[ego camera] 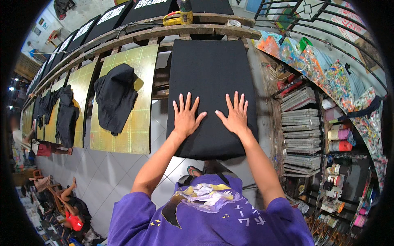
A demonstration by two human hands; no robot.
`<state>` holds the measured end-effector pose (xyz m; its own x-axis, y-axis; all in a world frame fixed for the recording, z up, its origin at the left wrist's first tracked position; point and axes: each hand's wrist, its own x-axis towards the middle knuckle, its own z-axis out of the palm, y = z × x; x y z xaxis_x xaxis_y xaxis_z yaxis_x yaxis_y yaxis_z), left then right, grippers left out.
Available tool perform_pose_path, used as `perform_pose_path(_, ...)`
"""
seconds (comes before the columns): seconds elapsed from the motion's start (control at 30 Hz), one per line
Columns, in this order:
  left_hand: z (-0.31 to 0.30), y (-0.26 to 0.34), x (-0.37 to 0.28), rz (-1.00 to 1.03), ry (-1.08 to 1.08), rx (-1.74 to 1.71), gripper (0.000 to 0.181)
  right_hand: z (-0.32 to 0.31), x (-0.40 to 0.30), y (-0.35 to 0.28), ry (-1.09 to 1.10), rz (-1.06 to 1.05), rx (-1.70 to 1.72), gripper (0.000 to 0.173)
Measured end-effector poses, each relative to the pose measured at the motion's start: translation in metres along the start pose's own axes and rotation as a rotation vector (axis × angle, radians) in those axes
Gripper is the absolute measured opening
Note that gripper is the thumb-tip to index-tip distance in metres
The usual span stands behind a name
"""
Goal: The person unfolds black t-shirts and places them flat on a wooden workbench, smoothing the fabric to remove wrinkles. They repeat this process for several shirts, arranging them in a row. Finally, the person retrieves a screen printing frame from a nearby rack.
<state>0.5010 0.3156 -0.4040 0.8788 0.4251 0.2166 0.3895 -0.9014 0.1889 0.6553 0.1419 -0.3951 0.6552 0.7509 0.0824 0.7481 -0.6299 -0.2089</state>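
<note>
A black T-shirt (212, 70) is stretched smooth over a rectangular printing board straight before me. My left hand (186, 115) lies palm down on its left half, fingers spread. On the right half my right hand (235, 113) rests the same way, its thumb pointing toward the left one. Neither hand grasps anything. To the left, a crumpled black garment (115, 98) lies on a yellowish board (135, 123) marked with grid lines. Further left, more black garments (66, 117) hang over similar boards.
A yellow heat gun (181, 17) and a tape roll (234, 23) sit on the wooden rail (209, 30) beyond the board. Stacked screen frames (300, 123) and ink containers (338, 134) fill shelves at right. Black shirts with white print stand behind the rail. Two people are at left.
</note>
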Motion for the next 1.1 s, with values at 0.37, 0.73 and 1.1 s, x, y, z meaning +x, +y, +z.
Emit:
perform_pose_path(0.37, 0.065, -0.052, 0.245, -0.066, 0.051, 0.045, 0.066, 0.031, 0.249, 0.022, 0.067, -0.013, -0.025, 0.079)
perform_pose_path(0.73, 0.098, -0.056, 0.355, -0.305, 0.022, 0.080, 0.061, 0.052, 0.375, 0.018, 0.059, 0.260, -0.018, 0.080)
perform_pose_path(1.1, 0.059, -0.046, 0.191, 0.006, 0.112, 0.022, 0.066, 0.038, 0.191, 0.001, 0.138, -0.328, 0.022, 0.064)
